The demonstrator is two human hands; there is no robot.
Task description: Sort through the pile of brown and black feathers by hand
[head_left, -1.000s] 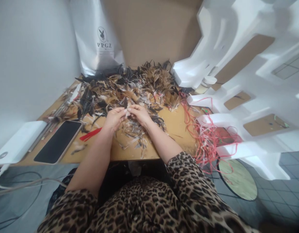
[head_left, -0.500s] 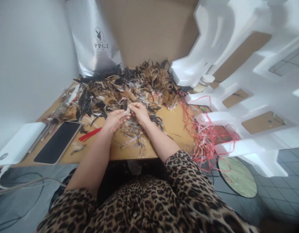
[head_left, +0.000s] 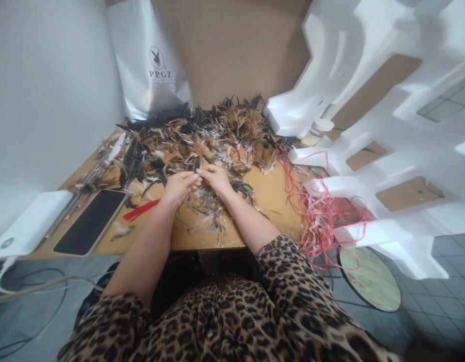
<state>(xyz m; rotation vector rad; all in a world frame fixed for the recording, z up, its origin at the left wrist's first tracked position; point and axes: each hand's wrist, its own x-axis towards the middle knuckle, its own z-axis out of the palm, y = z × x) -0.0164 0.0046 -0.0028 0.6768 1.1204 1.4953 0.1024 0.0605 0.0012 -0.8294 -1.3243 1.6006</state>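
Over the near side of the feather pile, my left hand [head_left: 180, 186] and my right hand [head_left: 214, 179] meet fingertip to fingertip. Both are closed in a pinch on a small dark feather [head_left: 197, 163], which points up and away from me. Its lower end is hidden by my fingers. Behind them spreads a heap of brown and black feathers [head_left: 172, 143], with a fuller brown bunch [head_left: 238, 123] at its far right. Loose pale feather scraps [head_left: 207, 213] lie under my wrists. Red strips [head_left: 142, 209] rest beside my left forearm.
On the table's left lie a black-screened phone [head_left: 89, 222] and a white power bank [head_left: 32, 221] with a cable. A silvery bag [head_left: 153, 95] stands behind. White foam packing [head_left: 330, 191] rises at the right, with tangled red strings [head_left: 322, 221] and a lidded jar [head_left: 318, 131].
My right fingers have shifted slightly down and left, closing onto my left fingertips. The pale base of the feather, visible before between them, is now covered.
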